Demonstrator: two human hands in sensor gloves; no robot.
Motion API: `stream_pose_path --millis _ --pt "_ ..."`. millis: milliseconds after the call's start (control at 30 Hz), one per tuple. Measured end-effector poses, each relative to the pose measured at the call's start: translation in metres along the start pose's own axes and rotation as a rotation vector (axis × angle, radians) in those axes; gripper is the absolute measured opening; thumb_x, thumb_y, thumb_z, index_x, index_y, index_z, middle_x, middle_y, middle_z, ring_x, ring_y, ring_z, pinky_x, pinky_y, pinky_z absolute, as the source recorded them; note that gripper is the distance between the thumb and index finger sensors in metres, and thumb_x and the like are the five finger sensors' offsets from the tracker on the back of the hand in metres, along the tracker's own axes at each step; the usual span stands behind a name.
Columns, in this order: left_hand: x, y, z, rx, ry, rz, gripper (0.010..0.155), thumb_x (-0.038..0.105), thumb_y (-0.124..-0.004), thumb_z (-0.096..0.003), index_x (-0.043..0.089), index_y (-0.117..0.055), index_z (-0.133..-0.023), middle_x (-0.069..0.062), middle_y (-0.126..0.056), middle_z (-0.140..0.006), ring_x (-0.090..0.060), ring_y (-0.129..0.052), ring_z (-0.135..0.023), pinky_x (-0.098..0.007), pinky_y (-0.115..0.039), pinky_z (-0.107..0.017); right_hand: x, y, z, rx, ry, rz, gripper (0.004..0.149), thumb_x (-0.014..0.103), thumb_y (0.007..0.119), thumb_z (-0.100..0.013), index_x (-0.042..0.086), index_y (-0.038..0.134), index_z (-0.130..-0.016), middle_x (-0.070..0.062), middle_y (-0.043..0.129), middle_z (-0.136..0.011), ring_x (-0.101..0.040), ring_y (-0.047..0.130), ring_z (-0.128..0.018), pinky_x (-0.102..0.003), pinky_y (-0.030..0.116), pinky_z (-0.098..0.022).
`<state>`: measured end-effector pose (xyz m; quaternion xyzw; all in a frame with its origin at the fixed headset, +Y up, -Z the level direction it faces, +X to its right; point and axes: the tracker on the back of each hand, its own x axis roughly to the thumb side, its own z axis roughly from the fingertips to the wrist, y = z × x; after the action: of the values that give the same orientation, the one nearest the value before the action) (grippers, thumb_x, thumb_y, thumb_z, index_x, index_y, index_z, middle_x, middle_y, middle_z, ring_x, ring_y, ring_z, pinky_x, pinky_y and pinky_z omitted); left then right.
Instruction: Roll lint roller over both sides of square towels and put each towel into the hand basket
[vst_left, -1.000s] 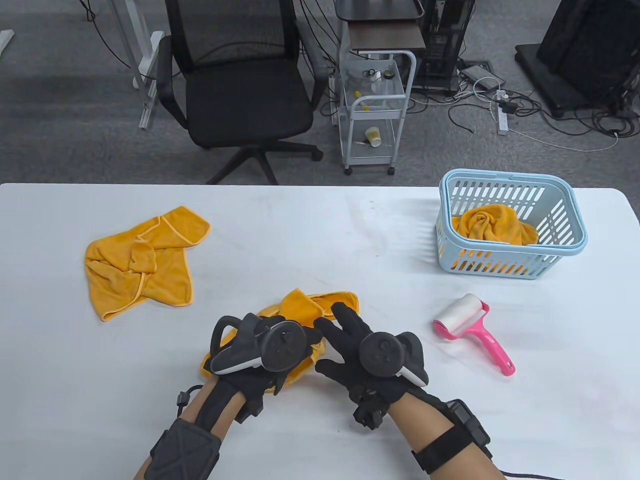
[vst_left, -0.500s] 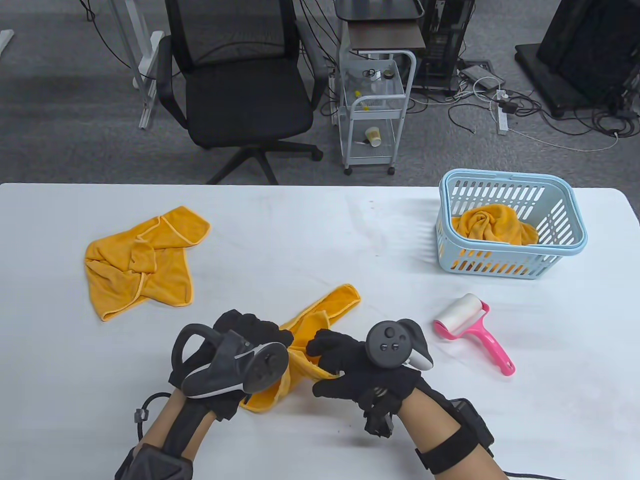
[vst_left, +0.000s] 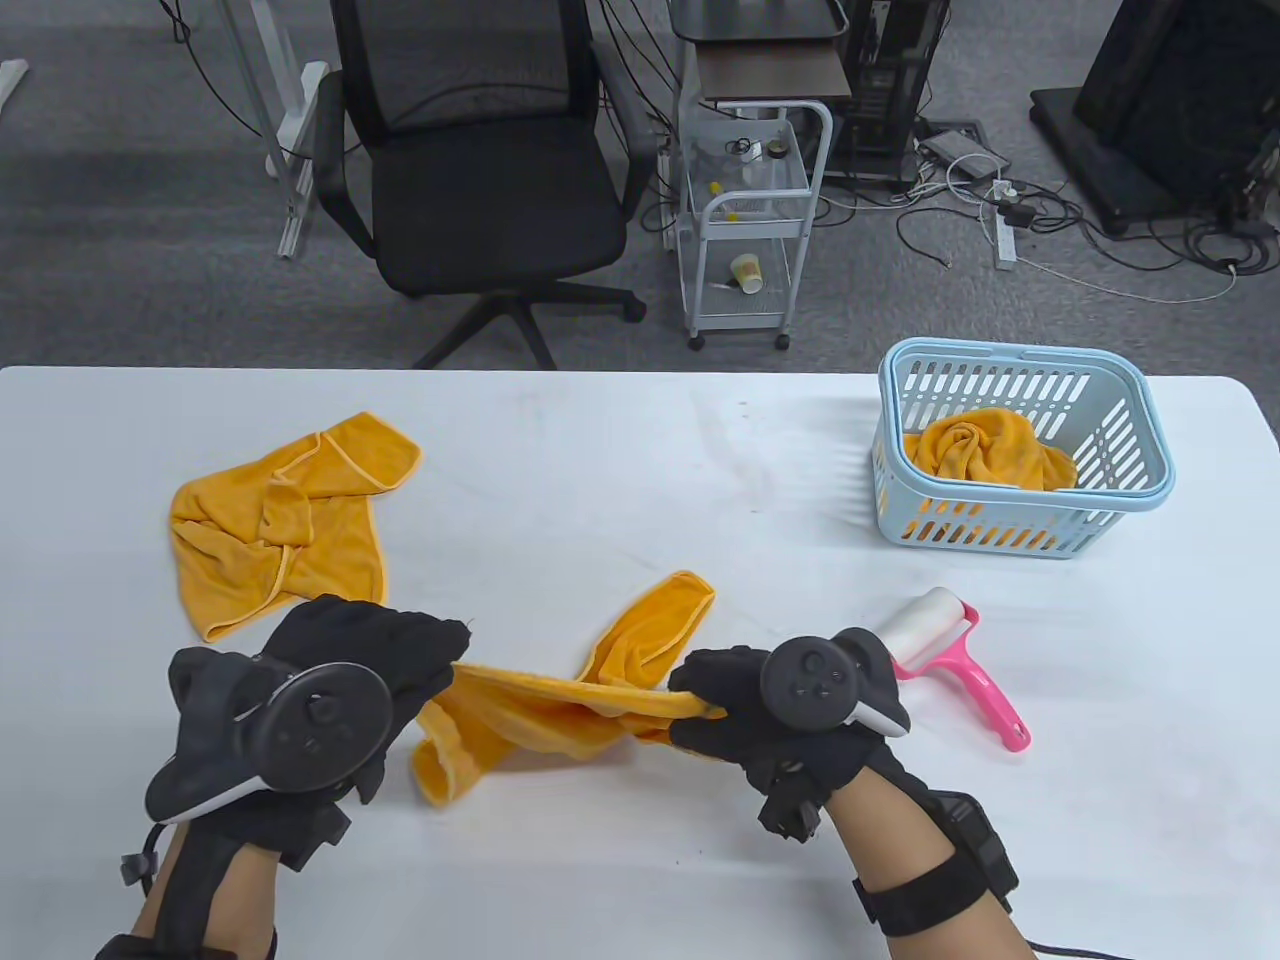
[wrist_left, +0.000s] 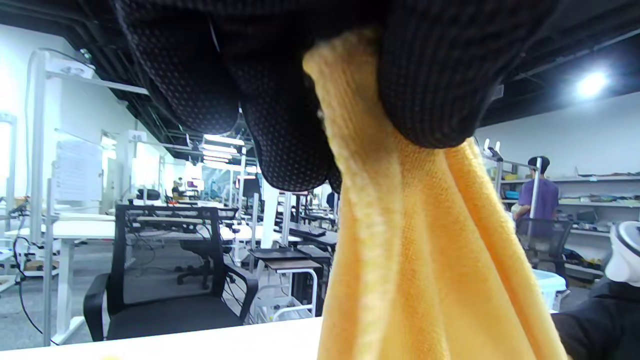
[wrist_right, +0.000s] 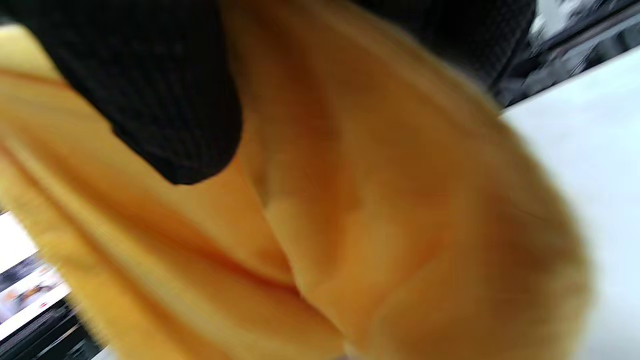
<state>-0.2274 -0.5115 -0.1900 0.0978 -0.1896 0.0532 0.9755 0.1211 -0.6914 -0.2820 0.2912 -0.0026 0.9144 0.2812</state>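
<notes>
An orange towel (vst_left: 560, 700) is stretched between both hands just above the white table (vst_left: 620, 460). My left hand (vst_left: 400, 650) pinches one end of it, and the cloth (wrist_left: 425, 250) hangs from those fingers in the left wrist view. My right hand (vst_left: 705, 690) grips the other end; orange fabric (wrist_right: 375, 225) fills the right wrist view. A second crumpled orange towel (vst_left: 280, 520) lies at the left. The pink lint roller (vst_left: 945, 650) lies just right of my right hand. The light blue hand basket (vst_left: 1020, 450) at the back right holds another orange towel (vst_left: 990, 450).
Beyond the table's far edge stand a black office chair (vst_left: 480, 170) and a small white trolley (vst_left: 750, 220). Cables (vst_left: 1050, 220) lie across the floor. A person (wrist_left: 537, 195) stands far off in the left wrist view.
Both hands have taken hold of the near towel and moved apart, the left hand far to the left, the right slightly right. The bunched towel is now pulled out between them.
</notes>
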Motion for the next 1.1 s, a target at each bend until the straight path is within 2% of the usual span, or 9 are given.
stream_pose_path --millis 167,267,400,467,567,733,900,1000,1100 --pt "-0.014 0.021 0.015 0.047 0.007 0.068 0.036 0.041 -0.085 -0.0477 0.038 -0.089 -0.083 0.008 -0.103 -0.084 -0.025 -0.105 -0.076 -0.059 -0.075 -0.067 0.009 -0.041 0.006 -0.011 -0.003 0.129 0.048 0.031 0.098 -0.044 0.019 0.078 -0.086 -0.006 0.094 -0.073 -0.036 0.095 -0.071 -0.063 0.074 -0.059" --pt "-0.022 0.038 0.026 0.146 0.029 0.049 0.036 0.043 -0.083 -0.0478 0.040 -0.088 -0.083 0.009 -0.103 -0.083 -0.022 -0.105 -0.075 -0.058 -0.076 -0.068 0.028 -0.071 0.014 0.001 -0.011 0.435 0.047 0.032 0.095 -0.046 0.024 0.079 -0.089 -0.003 0.093 -0.078 -0.034 0.095 -0.072 -0.060 0.077 -0.059" --pt "-0.027 0.055 0.039 0.208 -0.001 0.103 0.037 0.041 -0.082 -0.0497 0.041 -0.085 -0.087 0.008 -0.102 -0.076 -0.022 -0.103 -0.068 -0.060 -0.074 -0.068 0.052 -0.122 0.027 0.013 -0.044 0.321 0.044 0.029 0.092 -0.049 0.022 0.081 -0.091 -0.007 0.094 -0.080 -0.036 0.095 -0.074 -0.062 0.075 -0.059" --pt "-0.032 0.069 0.045 0.243 -0.015 0.147 0.038 0.041 -0.081 -0.0504 0.041 -0.084 -0.088 0.009 -0.101 -0.075 -0.022 -0.102 -0.068 -0.060 -0.073 -0.069 0.064 -0.167 0.037 -0.065 -0.083 0.166 0.043 0.029 0.090 -0.050 0.022 0.083 -0.092 -0.007 0.094 -0.080 -0.037 0.094 -0.074 -0.062 0.075 -0.059" --pt "-0.039 0.083 0.046 0.259 -0.020 0.174 0.038 0.041 -0.082 -0.0504 0.040 -0.084 -0.089 0.009 -0.102 -0.075 -0.022 -0.103 -0.068 -0.061 -0.073 -0.069 0.068 -0.202 0.035 -0.096 -0.087 0.074 0.042 0.031 0.088 -0.052 0.020 0.085 -0.092 -0.008 0.096 -0.078 -0.038 0.095 -0.073 -0.063 0.074 -0.059" --pt "-0.047 0.074 0.012 0.207 0.033 0.130 0.039 0.041 -0.085 -0.0491 0.037 -0.084 -0.088 0.010 -0.103 -0.074 -0.021 -0.104 -0.068 -0.061 -0.074 -0.069 0.049 -0.216 0.004 -0.064 0.019 0.023 0.043 0.034 0.088 -0.052 0.020 0.085 -0.093 -0.008 0.096 -0.078 -0.038 0.095 -0.073 -0.063 0.074 -0.059" --pt "-0.065 0.023 -0.052 0.070 0.154 0.099 0.038 0.044 -0.086 -0.0482 0.038 -0.084 -0.086 0.010 -0.102 -0.073 -0.022 -0.103 -0.069 -0.061 -0.072 -0.070 -0.013 -0.201 -0.040 -0.010 0.255 -0.115 0.044 0.040 0.087 -0.052 0.022 0.086 -0.092 -0.012 0.092 -0.083 -0.042 0.089 -0.078 -0.066 0.069 -0.062" --pt "-0.070 0.001 -0.081 0.067 0.203 0.085 0.037 0.044 -0.082 -0.0493 0.039 -0.084 -0.086 0.010 -0.101 -0.077 -0.024 -0.101 -0.073 -0.062 -0.070 -0.071 -0.037 -0.196 -0.055 -0.061 0.362 -0.185 0.046 0.040 0.083 -0.054 0.022 0.081 -0.096 -0.013 0.087 -0.090 -0.044 0.083 -0.084 -0.066 0.064 -0.065" --pt "-0.068 -0.003 -0.104 0.148 0.221 0.061 0.037 0.041 -0.080 -0.0506 0.042 -0.082 -0.088 0.010 -0.097 -0.086 -0.025 -0.098 -0.080 -0.062 -0.068 -0.073 -0.041 -0.209 -0.061 -0.231 0.399 -0.187 0.042 0.033 0.084 -0.054 0.027 0.081 -0.095 -0.010 0.083 -0.094 -0.041 0.079 -0.089 -0.066 0.062 -0.068"
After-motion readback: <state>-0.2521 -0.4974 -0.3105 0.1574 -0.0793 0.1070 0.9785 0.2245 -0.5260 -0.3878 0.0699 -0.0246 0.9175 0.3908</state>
